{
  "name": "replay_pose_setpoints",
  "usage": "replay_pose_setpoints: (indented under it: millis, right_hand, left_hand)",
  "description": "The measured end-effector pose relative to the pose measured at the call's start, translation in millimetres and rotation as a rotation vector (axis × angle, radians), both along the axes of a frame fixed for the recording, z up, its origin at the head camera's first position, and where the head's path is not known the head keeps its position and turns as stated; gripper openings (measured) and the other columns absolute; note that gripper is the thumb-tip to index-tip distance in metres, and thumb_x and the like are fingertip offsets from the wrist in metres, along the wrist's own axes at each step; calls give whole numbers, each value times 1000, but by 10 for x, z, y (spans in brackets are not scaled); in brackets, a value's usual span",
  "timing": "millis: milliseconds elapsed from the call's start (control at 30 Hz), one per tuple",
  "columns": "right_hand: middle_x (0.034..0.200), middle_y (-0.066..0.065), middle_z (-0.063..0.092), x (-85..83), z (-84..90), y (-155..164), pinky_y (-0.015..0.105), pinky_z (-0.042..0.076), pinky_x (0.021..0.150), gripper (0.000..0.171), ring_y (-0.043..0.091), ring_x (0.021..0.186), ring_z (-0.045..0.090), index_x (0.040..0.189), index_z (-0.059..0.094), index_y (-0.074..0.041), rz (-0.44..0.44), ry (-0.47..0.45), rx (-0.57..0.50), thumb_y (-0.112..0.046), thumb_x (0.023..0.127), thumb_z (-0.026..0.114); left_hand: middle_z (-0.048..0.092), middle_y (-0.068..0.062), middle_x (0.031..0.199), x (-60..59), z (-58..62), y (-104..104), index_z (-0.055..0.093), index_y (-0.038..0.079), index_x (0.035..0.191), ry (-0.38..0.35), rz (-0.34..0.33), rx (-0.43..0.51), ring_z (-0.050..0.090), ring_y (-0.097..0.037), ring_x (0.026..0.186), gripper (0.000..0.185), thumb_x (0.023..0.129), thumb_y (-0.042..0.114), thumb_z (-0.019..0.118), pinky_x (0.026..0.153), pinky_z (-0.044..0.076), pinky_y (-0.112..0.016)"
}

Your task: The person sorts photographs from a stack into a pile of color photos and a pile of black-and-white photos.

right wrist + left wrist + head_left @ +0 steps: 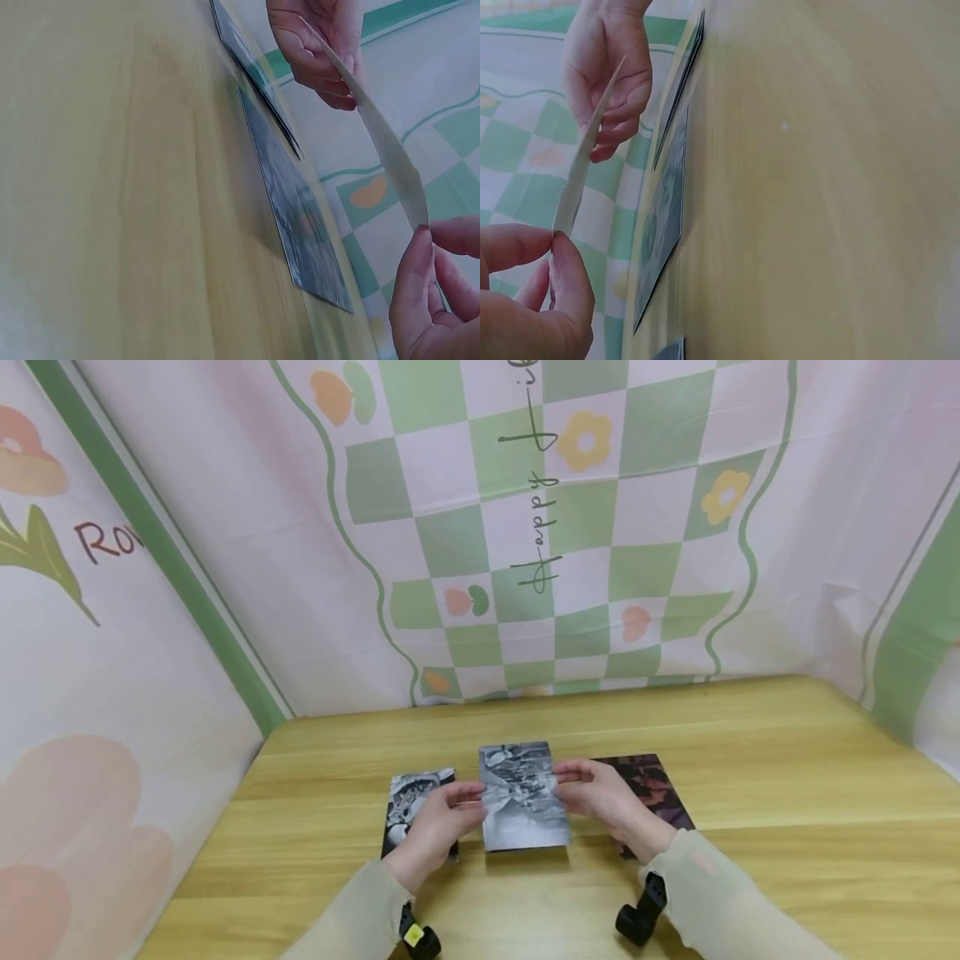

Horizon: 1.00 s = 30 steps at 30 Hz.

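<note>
I am holding a grey photo card [522, 796] clear of the counter [750, 760] at lower centre of the head view, my left hand [438, 827] and right hand [607, 800] each pinching a side edge; I judge the next move is placing it level.

The card is hiding the print [664, 225] beneath it; its picture is too blurred to read; my hands are partly covering a grey card [408, 797] at left and a dark one [656, 789] at right.

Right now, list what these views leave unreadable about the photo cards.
- Left card: head view, left hand covers its lower right part.
- Dark right card: head view, right hand hides its left side.
- Held card: both wrist views show only its edge.
</note>
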State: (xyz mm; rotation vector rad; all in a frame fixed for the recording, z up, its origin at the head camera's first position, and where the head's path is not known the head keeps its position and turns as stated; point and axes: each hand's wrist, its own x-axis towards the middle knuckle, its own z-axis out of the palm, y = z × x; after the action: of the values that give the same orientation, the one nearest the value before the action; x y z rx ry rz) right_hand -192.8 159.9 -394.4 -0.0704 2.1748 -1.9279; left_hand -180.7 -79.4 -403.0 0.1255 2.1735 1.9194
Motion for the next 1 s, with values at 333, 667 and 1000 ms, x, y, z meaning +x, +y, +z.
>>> replay_pose_setpoints:
  millis: [333,667,1000]
  right_hand:
    - [104,11,58,30,-3,-221,29,55,71,39,10,78,60,125,48,10,9,-3,-5,-3,90,59]
    - [96,9,59,-10,11,-612,32,57,71,32,11,75,60,118,54,8,-16,-30,-42,2,88,60]
    - [103,14,58,-56,-32,-994,35,57,74,32,17,81,61,117,57,4,44,-32,-6,3,85,63]
  left_hand:
    - [57,-17,118,-3,-18,-242,55,-6,124,27,0,-24,58,-14,96,39,87,5,63,85,54,-30]
    - [59,-19,113,12,-1,-587,56,-9,121,54,38,-63,61,-15,90,37,86,2,63,81,55,-30]
    - [61,-17,110,30,24,-954,58,-9,118,68,99,-187,57,-14,89,37,83,0,65,74,53,-23]
